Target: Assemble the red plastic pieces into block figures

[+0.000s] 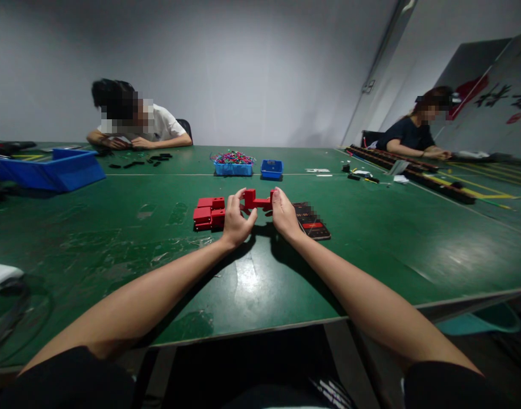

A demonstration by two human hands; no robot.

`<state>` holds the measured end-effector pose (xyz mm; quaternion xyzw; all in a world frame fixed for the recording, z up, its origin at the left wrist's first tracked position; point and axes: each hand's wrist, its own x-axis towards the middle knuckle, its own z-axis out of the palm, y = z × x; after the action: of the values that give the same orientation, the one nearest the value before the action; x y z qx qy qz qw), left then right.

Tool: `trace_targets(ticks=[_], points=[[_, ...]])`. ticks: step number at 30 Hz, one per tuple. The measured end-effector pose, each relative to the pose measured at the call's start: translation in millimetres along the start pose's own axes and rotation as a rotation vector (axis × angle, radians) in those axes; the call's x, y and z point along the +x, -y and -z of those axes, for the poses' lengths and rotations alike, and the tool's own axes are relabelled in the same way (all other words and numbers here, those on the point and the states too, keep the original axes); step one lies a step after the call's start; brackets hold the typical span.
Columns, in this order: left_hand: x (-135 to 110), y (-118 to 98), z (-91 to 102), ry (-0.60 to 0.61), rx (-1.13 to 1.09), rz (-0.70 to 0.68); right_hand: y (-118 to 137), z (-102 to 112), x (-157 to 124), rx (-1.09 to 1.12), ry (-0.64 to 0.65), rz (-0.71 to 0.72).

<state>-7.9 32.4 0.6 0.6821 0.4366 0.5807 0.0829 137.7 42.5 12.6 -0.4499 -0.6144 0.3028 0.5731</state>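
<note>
A red part with two raised block ends and a thin bar between them is held just above the green table. My right hand pinches its right end, thumb on the near side. At the left end, the fingers of my left hand curl around the part, with the thumb below; the exact contact is partly hidden. Several red blocks lie in a cluster just left of my left hand. Beside my right hand lies a phone with a lit dark screen, partly covered by that hand.
Beyond my hands stand a blue tray heaped with colourful small pieces and a smaller blue tray. A large blue bin is at left. Two people sit across the table, near black pieces and long dark strips.
</note>
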Motion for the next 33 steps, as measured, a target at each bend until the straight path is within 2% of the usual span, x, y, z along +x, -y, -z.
trace_targets(ticks=[4,8,15,19,23,26,29,33], points=[[-2.9,-5.0,2.6,0.063,0.051,-0.118,3.1,-0.7,4.7,0.281,-0.083,-0.276],[-5.9,-6.2,3.1,0.166,0.057,-0.231,9.4,1.6,8.2,0.498,-0.136,-0.451],[-10.0,-5.0,3.5,0.250,0.037,-0.423,10.8,3.8,8.3,0.681,-0.199,-0.638],[-10.4,-20.1,8.8,0.219,0.067,-0.565,12.9,3.6,8.7,0.727,-0.206,-0.639],[4.5,-38.8,24.0,0.115,0.241,-0.476,13.3,2.5,8.1,0.722,-0.146,-0.586],[27.3,-37.7,40.3,0.092,0.399,-0.322,11.4,0.5,5.6,0.654,-0.115,-0.593],[50.7,-22.4,59.4,0.183,0.621,-0.107,10.0,-1.5,1.8,0.596,-0.088,-0.620],[72.1,3.6,87.8,0.407,0.911,0.255,9.5,-2.6,-1.9,0.529,-0.046,-0.616]])
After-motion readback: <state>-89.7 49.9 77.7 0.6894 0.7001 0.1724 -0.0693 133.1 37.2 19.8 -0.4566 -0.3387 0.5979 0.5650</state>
